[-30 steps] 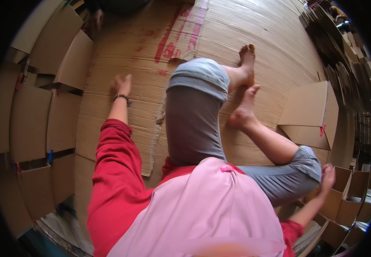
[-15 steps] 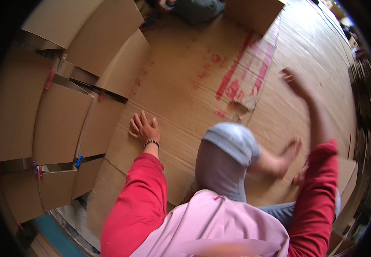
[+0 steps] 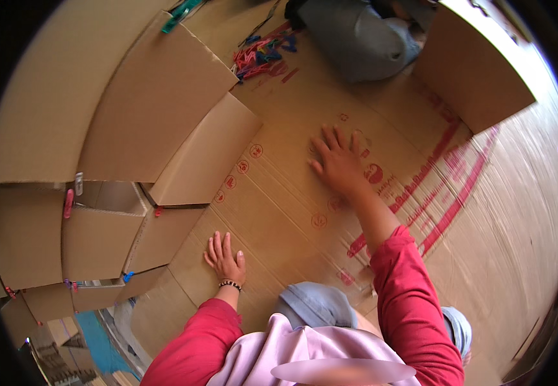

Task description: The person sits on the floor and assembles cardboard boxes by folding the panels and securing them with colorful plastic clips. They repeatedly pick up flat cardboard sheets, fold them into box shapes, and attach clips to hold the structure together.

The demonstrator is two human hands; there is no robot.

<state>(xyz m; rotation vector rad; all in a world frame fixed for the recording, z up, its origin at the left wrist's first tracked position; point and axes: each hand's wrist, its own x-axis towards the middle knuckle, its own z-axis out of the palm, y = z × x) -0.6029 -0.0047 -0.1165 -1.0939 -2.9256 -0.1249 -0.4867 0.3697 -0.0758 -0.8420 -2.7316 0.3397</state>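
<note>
As viewed from above, extends the right arm (image 3: 375,215) forward and slightly inward, with a red sleeve (image 3: 414,302) ending at the forearm. Holds the right hand (image 3: 340,164) palm down, with fingers and thumb spread well apart, at the red-printed part of a large cardboard sheet (image 3: 279,225). Appears to touch the sheet there; cannot tell how firmly. Carries the left arm (image 3: 195,341) shorter and closer to the body. Rests the left hand (image 3: 226,267) flat on the same sheet, with fingers moderately fanned and thumb held out, above a beaded bracelet (image 3: 230,284) at the wrist. Record the sheet as lying flat beneath both hands, to the right of stacked brown boxes (image 3: 157,96). Note small pegs on the box edges, including red (image 3: 68,203), blue (image 3: 128,277) and green (image 3: 179,16). Note also a pile of coloured pegs (image 3: 260,56) beyond the hands, near another person's grey-clothed leg (image 3: 362,42), and an upright cardboard panel (image 3: 469,71) at upper right.
</note>
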